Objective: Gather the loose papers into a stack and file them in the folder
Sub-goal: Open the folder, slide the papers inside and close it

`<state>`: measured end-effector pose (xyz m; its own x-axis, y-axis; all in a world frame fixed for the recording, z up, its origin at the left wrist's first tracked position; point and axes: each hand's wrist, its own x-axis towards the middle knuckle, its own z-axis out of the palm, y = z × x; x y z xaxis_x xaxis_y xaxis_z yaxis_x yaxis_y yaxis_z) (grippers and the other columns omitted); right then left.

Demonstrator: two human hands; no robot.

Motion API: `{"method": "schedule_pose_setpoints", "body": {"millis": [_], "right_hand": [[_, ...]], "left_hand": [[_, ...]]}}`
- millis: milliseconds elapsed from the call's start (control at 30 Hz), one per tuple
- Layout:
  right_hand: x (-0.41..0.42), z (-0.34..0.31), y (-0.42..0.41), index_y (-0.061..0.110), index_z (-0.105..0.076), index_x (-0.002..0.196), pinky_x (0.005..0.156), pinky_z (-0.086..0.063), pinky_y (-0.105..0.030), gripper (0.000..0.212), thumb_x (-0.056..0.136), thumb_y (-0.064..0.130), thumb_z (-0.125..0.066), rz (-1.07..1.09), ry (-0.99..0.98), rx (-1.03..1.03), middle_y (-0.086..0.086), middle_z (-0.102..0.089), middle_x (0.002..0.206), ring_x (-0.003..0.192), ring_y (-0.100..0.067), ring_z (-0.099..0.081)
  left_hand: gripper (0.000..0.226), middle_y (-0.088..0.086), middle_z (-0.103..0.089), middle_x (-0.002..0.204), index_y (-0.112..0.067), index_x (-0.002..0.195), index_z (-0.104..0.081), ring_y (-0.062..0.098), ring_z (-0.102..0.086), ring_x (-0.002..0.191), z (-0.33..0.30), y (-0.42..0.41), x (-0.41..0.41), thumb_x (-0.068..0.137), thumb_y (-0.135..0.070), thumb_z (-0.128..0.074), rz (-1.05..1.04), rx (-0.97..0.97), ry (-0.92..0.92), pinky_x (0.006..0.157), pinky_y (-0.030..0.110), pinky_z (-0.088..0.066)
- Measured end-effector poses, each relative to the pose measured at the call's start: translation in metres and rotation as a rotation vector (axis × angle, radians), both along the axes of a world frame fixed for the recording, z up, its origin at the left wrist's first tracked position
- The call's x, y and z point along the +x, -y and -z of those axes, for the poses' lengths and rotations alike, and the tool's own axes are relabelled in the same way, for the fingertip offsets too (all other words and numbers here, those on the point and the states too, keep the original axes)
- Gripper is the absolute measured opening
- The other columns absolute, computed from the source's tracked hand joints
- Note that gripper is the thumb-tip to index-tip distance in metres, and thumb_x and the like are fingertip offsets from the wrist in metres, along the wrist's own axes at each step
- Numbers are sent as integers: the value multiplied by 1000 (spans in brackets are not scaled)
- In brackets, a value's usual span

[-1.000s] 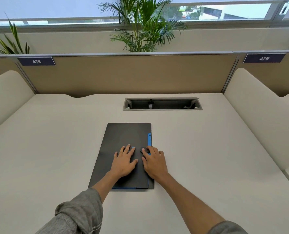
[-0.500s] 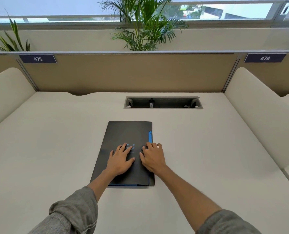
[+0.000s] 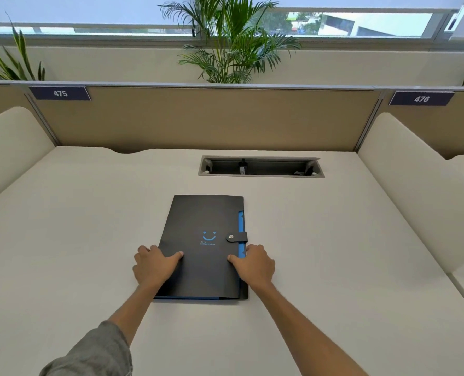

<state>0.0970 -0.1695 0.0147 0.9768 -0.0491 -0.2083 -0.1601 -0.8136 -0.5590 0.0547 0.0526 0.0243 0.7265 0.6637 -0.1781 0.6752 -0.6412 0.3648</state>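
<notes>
A black folder (image 3: pixel 201 221) with a blue smiley print lies closed flat in the middle of the desk, its snap tab (image 3: pixel 236 236) fastened over the right edge. Blue inner dividers show along its right and bottom edges. My left hand (image 3: pixel 155 267) rests at the folder's left edge, thumb on the cover and fingers over the side. My right hand (image 3: pixel 252 264) holds the right edge just below the tab, thumb on the cover. No loose papers are in view.
The cream desk (image 3: pixel 76 240) has a cable slot (image 3: pixel 260 166) set into it behind the folder. Padded side dividers stand at left (image 3: pixel 5 145) and right (image 3: pixel 404 180), and a tan back panel (image 3: pixel 198 118) closes off the far edge.
Both hands have slid apart from the middle of the cover to the folder's left and right edges, uncovering the smiley print and the fastened snap tab.
</notes>
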Motion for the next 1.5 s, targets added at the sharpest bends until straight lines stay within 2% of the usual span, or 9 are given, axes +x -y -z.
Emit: {"method": "schedule_pose_setpoints", "body": {"millis": [67,233,400,567,700,867,1033,1233,1500], "right_hand": [[2,2,-4,18,-52,85,81,-51,-37,37,71,50,-66,33,-56,96,-4,-63,99,84,-21,-61],[7,1,-5,15,-44,121,79,-47,-29,56,76,25,-76,136,-169,452,-1,-55,112,96,-17,-54],[15,1,-12,20,-38,124,88,-53,-36,54,81,19,-72,202,-192,633,-8,-54,124,103,-23,-57],[31,-11,-24,23,-39,123,90,-52,-35,52,83,18,-72,199,-164,708,-8,-57,125,106,-24,-59],[48,-27,-40,21,-39,124,81,-50,-30,50,85,16,-71,182,-124,748,-11,-57,126,105,-23,-60],[76,-52,-64,19,-37,126,82,-51,-30,51,87,17,-69,167,-100,749,-11,-55,130,106,-23,-57],[109,-71,-88,17,-39,126,61,-44,-19,50,87,16,-69,155,-63,747,-9,-56,129,97,-19,-56],[153,-82,-120,15,-44,127,89,-50,-32,52,83,13,-73,152,-93,761,-12,-55,133,104,-20,-54],[197,-75,-159,10,-48,131,81,-47,-25,55,82,6,-74,114,-137,703,-13,-54,133,101,-18,-50]], "left_hand": [[70,16,-48,126,-6,120,-56,35,-46,121,-3,-2,1,75,-58,-66,-41,-91,20,94,45,-43],[72,14,-58,125,-7,119,-60,34,-53,114,1,-20,6,58,-42,-77,-143,-415,138,94,48,-49],[64,17,-51,135,-1,133,-44,35,-50,121,-8,-27,15,78,-12,-74,-213,-657,236,99,43,-43],[53,12,-57,119,-1,130,-48,31,-53,107,-12,-46,29,81,-3,-70,-262,-782,305,91,40,-43],[49,15,-64,118,-5,124,-55,33,-60,106,-20,-67,47,78,-2,-70,-280,-830,366,94,45,-49],[38,13,-62,111,-5,118,-58,30,-55,100,-44,-86,75,81,2,-60,-261,-842,454,82,39,-46],[33,14,-63,110,-6,105,-62,28,-51,97,-61,-110,109,76,5,-50,-245,-820,508,78,36,-42],[28,13,-61,107,-6,99,-63,27,-48,97,-78,-145,149,77,5,-50,-247,-783,536,78,36,-40],[24,11,-55,107,-7,98,-58,26,-44,101,-73,-188,193,82,7,-47,-250,-731,512,81,36,-37]]}}
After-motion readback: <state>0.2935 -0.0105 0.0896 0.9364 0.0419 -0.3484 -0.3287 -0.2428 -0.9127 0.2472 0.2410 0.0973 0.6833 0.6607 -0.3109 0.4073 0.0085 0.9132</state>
